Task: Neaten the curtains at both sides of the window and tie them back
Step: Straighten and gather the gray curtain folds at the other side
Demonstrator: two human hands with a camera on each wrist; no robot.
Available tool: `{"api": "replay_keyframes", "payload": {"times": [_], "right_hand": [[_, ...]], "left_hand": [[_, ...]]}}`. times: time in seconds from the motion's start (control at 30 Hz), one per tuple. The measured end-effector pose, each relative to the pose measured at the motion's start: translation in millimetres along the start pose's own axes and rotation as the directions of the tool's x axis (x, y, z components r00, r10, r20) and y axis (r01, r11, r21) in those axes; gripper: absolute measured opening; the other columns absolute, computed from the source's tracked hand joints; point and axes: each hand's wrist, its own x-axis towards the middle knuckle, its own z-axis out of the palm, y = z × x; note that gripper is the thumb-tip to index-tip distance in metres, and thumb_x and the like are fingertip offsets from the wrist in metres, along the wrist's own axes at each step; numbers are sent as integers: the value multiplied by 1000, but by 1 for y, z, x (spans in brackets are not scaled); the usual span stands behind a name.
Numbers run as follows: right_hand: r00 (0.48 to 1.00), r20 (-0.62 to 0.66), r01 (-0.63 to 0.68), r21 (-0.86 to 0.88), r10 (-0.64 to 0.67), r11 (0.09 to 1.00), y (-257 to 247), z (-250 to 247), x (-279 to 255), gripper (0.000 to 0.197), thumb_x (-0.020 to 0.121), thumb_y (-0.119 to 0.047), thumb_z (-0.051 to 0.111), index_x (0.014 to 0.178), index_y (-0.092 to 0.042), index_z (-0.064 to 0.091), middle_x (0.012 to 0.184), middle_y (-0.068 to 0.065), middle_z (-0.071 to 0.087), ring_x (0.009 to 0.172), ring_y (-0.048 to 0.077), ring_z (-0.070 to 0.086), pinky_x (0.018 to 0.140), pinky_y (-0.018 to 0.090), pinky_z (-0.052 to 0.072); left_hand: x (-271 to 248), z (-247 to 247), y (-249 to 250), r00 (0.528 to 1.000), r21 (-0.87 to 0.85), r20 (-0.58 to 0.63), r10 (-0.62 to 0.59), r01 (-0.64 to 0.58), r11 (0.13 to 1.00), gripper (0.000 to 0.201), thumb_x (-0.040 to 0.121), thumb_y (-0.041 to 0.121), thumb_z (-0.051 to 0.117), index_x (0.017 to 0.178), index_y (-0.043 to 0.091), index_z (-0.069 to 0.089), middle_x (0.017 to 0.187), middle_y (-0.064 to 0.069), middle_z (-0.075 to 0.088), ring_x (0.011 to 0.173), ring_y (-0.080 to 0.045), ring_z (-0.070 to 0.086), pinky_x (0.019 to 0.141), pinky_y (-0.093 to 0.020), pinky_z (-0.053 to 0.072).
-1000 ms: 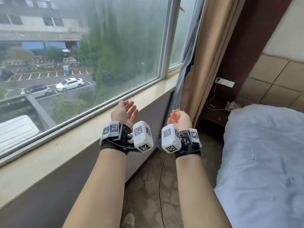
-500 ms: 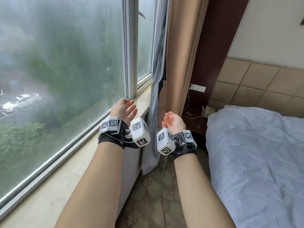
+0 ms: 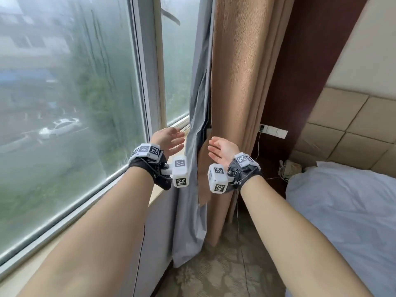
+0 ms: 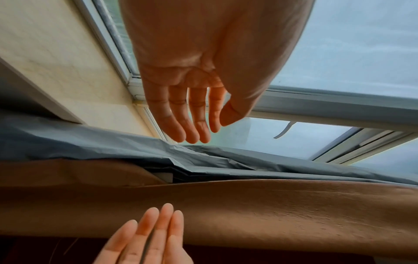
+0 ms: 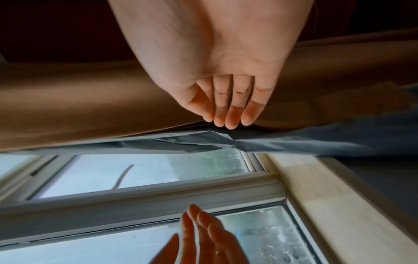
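Both hands have been brought closer to the brown curtain [image 3: 240, 86], left hand [image 3: 168, 140] and right hand [image 3: 222, 150] held empty with straight fingers, so the gathering step seems begun; next, its folds must be grasped.

Patterned beige carpet floor [image 3: 216, 275] below a pale stone windowsill [image 3: 159, 189]; grey lining curtain [image 3: 188, 221] and tan ribbed curtain [image 3: 220, 211] hang down to it

We see the window [image 3: 85, 103] on the left, the curtains [image 3: 233, 103] beside it, and the bed [image 3: 342, 221] on the right.
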Motion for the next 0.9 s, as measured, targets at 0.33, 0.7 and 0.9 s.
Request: {"api": "replay_keyframes", "payload": {"times": [0.33,0.7,0.9], "right_hand": [[984,158,-7,-425,81,905,-35,18,162,58,100,4,41,154,-7,26,145,21,45,135,38,48,88,37,55],[970,-92,91,-725,-227,682,-44,0,264,46,81,-21,64,127,-16,64,114,11,73,105,31,68,99,44,53],[960,-38,150,-767,-277,624,-57,-5,246,32,87,-27,69,118,-22,68,102,-2,68,97,22,66,93,37,54]], "left_hand": [[106,39,35,996,337,30,85,-91,937,11,96,7,55,100,9,65,100,-9,68,74,-18,64,68,-32,59],[196,85,34,938,494,344,-50,-136,859,27,100,5,49,125,1,57,111,-15,67,94,-28,67,84,-37,59],[228,99,25,955,714,281,99,-277,643,74,79,30,79,140,15,40,122,-5,56,105,-24,61,85,-43,58]]}}
